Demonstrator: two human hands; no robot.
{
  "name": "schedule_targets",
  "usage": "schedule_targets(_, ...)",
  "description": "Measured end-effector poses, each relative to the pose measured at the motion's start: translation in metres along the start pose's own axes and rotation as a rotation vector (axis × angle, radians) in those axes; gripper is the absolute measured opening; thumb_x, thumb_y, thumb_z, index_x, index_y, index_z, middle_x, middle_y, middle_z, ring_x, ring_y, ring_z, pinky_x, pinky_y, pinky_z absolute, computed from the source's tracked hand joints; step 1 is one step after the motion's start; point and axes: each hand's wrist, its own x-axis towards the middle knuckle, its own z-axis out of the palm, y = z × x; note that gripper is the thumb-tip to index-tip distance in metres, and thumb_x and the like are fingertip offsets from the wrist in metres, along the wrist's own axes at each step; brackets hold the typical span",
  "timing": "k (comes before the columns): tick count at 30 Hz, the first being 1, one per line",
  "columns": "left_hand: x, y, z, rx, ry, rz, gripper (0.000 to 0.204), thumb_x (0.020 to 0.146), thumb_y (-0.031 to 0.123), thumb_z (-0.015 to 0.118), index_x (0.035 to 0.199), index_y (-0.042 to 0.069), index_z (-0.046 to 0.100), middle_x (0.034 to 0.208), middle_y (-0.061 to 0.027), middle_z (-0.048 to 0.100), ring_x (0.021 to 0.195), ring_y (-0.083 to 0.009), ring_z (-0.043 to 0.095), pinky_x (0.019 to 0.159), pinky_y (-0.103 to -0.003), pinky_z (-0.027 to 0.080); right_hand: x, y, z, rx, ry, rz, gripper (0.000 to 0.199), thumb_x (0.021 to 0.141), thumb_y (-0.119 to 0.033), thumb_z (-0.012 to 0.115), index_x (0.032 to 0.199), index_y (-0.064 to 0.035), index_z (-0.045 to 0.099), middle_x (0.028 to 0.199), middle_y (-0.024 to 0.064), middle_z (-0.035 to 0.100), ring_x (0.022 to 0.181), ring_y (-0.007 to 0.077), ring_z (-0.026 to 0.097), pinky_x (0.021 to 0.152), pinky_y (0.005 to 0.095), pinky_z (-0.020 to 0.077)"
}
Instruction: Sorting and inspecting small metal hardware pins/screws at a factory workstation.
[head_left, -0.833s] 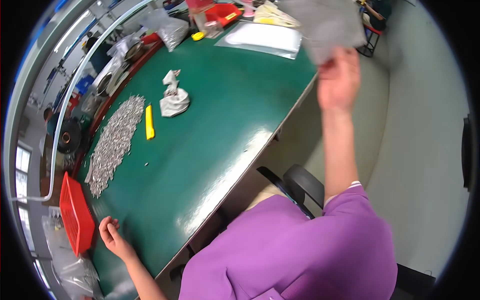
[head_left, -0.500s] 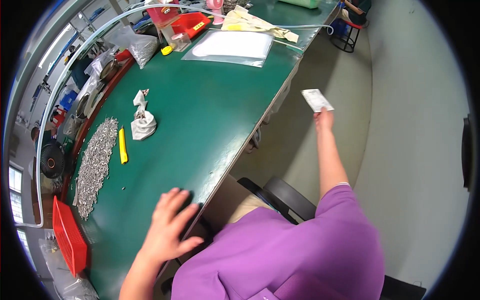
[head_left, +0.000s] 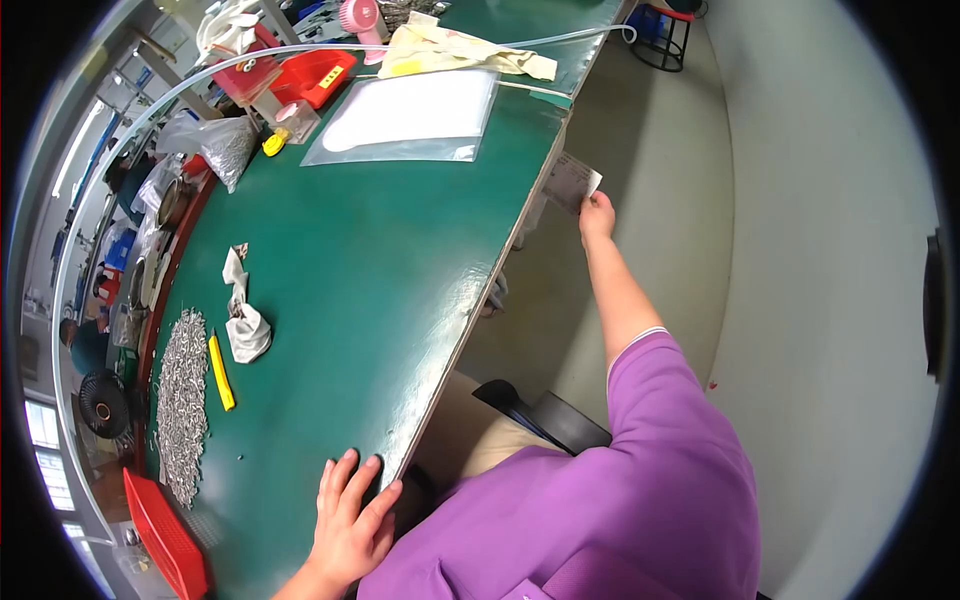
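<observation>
The right hand (head_left: 597,215) was pinched on a small clear packet (head_left: 571,184), held out beside the green table (head_left: 400,260) edge. The left hand (head_left: 350,520) lay flat, fingers spread, on that edge. A steady grip appeared advisable.

left hand (head_left: 350,520): wrist cut off | paper slip (head_left: 572,183): print unreadable
</observation>
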Motion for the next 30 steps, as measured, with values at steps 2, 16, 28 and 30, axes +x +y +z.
schedule_targets(2,0.002,-0.001,0.0,-0.009,-0.014,0.025,0.058,0.059,-0.001,0.062,0.115,0.011,0.052,0.13,-0.0187,0.04,0.126,-0.0425,0.031,0.101,-0.059,0.024,0.009,0.009,-0.005,0.062,-0.039,0.008,0.021,0.084,-0.015,0.057,0.1,-0.0023,0.06,0.086,0.0088,0.066,0.078,0.0162,0.061,0.071,0.0287,0.0458)
schedule_targets(16,0.002,0.0,0.001,-0.026,-0.014,0.016,0.057,0.059,0.002,0.067,0.114,0.013,0.054,0.129,-0.017,0.041,0.125,-0.0416,0.033,0.1,-0.059,0.025,0.021,-0.046,0.034,-0.4,0.043,-0.131,0.026,0.075,-0.023,0.059,0.089,-0.0021,0.064,0.087,0.0185,0.065,0.084,0.035,0.061,0.076,0.041,0.0479)
schedule_targets(28,0.004,-0.004,-0.003,-0.09,-0.047,-0.033,0.05,0.068,0.008,0.065,0.116,0.017,0.056,0.131,-0.0109,0.042,0.125,-0.0359,0.034,0.102,-0.055,0.024,0.035,0.025,0.052,-0.555,-0.251,-0.231,0.031,0.074,-0.025,0.057,0.093,-0.0028,0.066,0.092,0.0205,0.064,0.089,0.0357,0.061,0.078,0.0397,0.0479)
schedule_targets(30,0.001,-0.002,-0.006,-0.09,-0.072,-0.061,0.053,0.068,0.007,0.063,0.119,0.017,0.053,0.133,-0.0109,0.04,0.126,-0.0359,0.032,0.103,-0.055,0.022,0.009,0.045,0.055,-0.409,-0.244,-0.044,0.03,0.074,-0.027,0.055,0.086,-0.0019,0.068,0.089,0.0204,0.064,0.086,0.036,0.062,0.076,0.0406,0.0481)
